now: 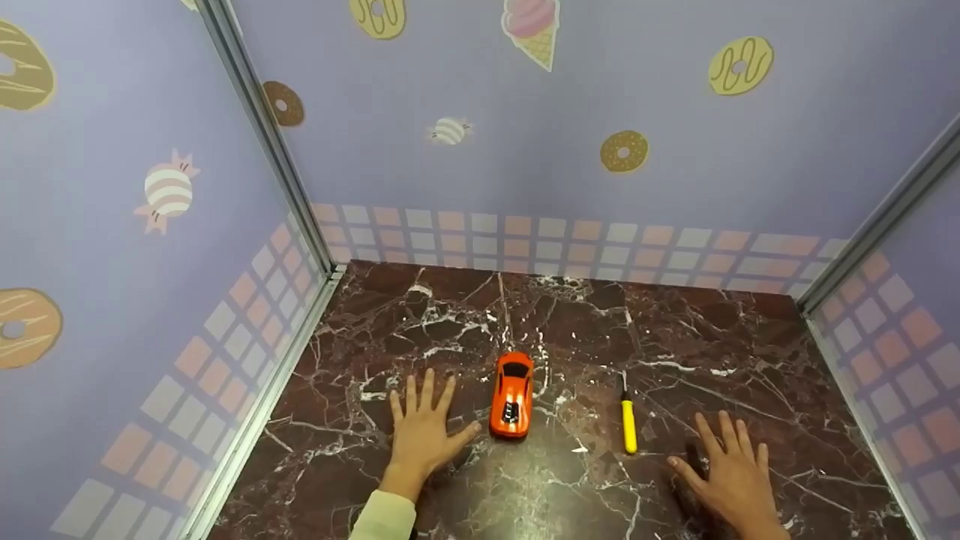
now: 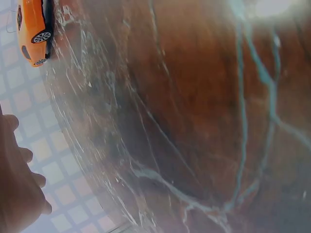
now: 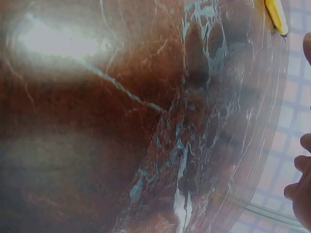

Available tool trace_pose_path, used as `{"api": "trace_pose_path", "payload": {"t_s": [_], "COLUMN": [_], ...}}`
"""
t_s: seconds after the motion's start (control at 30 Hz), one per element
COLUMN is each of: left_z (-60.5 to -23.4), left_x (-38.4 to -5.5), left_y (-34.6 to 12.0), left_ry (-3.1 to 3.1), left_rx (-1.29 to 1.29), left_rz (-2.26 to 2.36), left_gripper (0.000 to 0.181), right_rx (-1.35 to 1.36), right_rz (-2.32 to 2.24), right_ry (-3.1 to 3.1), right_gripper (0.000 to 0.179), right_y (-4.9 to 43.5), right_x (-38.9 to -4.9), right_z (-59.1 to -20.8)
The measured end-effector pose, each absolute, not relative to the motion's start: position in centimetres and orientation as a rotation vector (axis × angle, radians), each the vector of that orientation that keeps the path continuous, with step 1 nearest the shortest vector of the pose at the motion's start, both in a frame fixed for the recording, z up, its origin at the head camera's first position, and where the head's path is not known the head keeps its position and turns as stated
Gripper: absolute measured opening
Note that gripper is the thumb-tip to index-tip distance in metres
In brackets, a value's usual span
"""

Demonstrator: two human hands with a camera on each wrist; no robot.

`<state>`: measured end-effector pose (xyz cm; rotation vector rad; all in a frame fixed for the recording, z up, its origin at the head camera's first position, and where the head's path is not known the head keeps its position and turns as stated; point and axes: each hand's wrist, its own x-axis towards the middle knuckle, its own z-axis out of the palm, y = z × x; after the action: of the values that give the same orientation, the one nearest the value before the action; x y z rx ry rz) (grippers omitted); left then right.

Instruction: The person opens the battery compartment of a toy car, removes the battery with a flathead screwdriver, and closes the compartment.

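An orange toy car (image 1: 513, 395) stands on the dark red marbled surface, its length running away from me. Just left of it is my left hand (image 1: 422, 435), palm down with fingers spread and the thumb pointing toward the car. To the right of the car lies a screwdriver (image 1: 629, 424) with a yellow handle and a dark, thin shaft pointing away. My right hand (image 1: 733, 480) is spread on the right side, its thumb toward the screwdriver. Neither hand holds anything. The left wrist view shows the car (image 2: 33, 31) beyond the fingers; the right wrist view catches the yellow handle (image 3: 276, 17).
A lilac wall (image 1: 555, 172) with printed sweets rises at the back, and similar panels stand left (image 1: 90, 255) and right (image 1: 915, 315). Metal strips (image 1: 262, 135) run along the corners. Small white flecks (image 1: 580, 450) dot the marbled surface (image 1: 337, 465).
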<state>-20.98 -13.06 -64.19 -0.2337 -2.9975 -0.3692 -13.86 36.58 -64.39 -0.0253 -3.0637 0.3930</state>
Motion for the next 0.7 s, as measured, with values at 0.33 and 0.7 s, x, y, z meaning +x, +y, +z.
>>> {"api": "trace_pose_path", "payload": {"t_s": [0.33, 0.7], "left_z": [-65.0, -65.1], "left_x": [-20.9, -21.3], "left_y": [-12.1, -11.2], "left_ry": [-2.984, -2.886], "left_rx": [-0.191, -0.210], "left_rz": [-0.491, -0.600], "left_gripper": [0.091, 0.080], "right_rx": [-0.010, 0.083], "right_rz": [0.439, 0.547], "right_ry": [-2.993, -2.785], "right_gripper": [0.095, 0.071], "right_y": [35.9, 33.7], "right_x": [-13.9, -15.3], "right_z": [-64.4, -64.3]}}
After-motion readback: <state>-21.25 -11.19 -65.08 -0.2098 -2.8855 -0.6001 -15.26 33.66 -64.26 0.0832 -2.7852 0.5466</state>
